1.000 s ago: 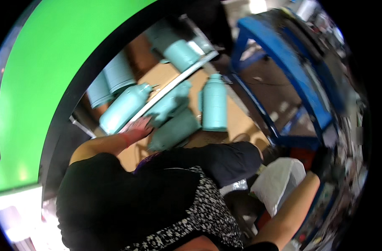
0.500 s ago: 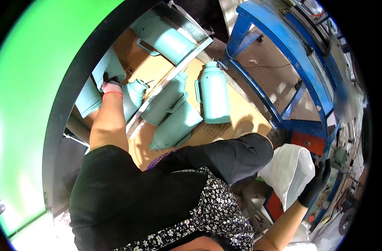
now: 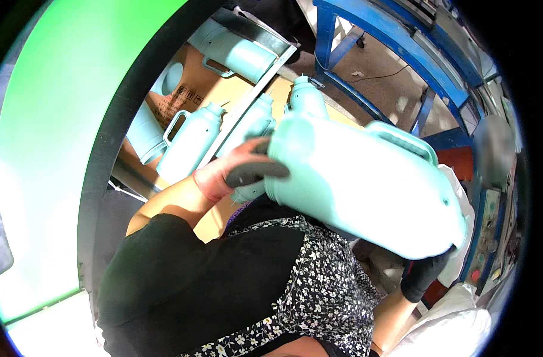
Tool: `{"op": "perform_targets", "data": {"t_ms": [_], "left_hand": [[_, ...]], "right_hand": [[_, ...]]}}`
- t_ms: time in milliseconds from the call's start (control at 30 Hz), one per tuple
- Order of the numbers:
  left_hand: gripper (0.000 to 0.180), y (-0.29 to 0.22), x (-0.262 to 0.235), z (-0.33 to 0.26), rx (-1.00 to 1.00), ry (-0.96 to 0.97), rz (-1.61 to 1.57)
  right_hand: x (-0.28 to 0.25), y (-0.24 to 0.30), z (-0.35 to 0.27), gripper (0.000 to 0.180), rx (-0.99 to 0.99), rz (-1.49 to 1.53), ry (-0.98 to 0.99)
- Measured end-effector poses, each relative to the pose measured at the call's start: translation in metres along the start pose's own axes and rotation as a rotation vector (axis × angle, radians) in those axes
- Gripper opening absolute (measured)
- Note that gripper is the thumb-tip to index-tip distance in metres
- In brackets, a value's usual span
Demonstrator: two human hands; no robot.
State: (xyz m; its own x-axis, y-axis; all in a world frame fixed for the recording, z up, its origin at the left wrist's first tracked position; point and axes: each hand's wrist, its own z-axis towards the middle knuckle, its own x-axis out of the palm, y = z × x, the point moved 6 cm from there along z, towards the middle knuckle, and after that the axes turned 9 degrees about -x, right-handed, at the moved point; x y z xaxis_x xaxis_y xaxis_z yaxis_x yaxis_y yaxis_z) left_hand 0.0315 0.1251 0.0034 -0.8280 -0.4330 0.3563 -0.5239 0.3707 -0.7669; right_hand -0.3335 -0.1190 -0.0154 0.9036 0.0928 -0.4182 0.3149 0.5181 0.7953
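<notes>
A large pale teal thermos jug body [image 3: 366,184] lies tilted across the front of my chest, held up in the air. Its wide base is on the left, its narrower end at the lower right, and its handle faces away from me. My left hand [image 3: 250,169], in a dark and pink glove, grips the base end. At the other end my right hand [image 3: 427,275], black-gloved, supports the jug from below; its fingertips are partly hidden behind it. Beyond my left hand stands another teal jug [image 3: 193,138] with its handle to the left.
Several more teal jugs [image 3: 239,55] lie on cardboard [image 3: 224,89], split by a metal rail [image 3: 248,98]. A green panel with a black edge [image 3: 105,119] curves along the left. To the right are a blue metal frame [image 3: 396,41] and a white bag [image 3: 465,202].
My left hand has come back from among the jugs at the far left. A jug is now between both hands, and my right hand has moved left to its narrow end.
</notes>
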Motion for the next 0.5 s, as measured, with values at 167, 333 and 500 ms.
{"op": "perform_targets", "data": {"t_ms": [167,333,500], "left_hand": [[0.051,-0.006,0.06,0.004,-0.101,0.163,0.021],[0.04,0.003,0.096,0.048,0.028,0.105,0.212],[0.036,0.037,0.124,0.078,-0.125,0.221,0.031]], "right_hand": [[-0.065,0.01,-0.05,0.041,-0.218,-0.674,0.073],[-0.117,0.005,-0.105,0.053,-0.335,-0.61,-0.144],[-0.15,0.022,-0.155,0.051,0.28,0.493,-0.662]]}}
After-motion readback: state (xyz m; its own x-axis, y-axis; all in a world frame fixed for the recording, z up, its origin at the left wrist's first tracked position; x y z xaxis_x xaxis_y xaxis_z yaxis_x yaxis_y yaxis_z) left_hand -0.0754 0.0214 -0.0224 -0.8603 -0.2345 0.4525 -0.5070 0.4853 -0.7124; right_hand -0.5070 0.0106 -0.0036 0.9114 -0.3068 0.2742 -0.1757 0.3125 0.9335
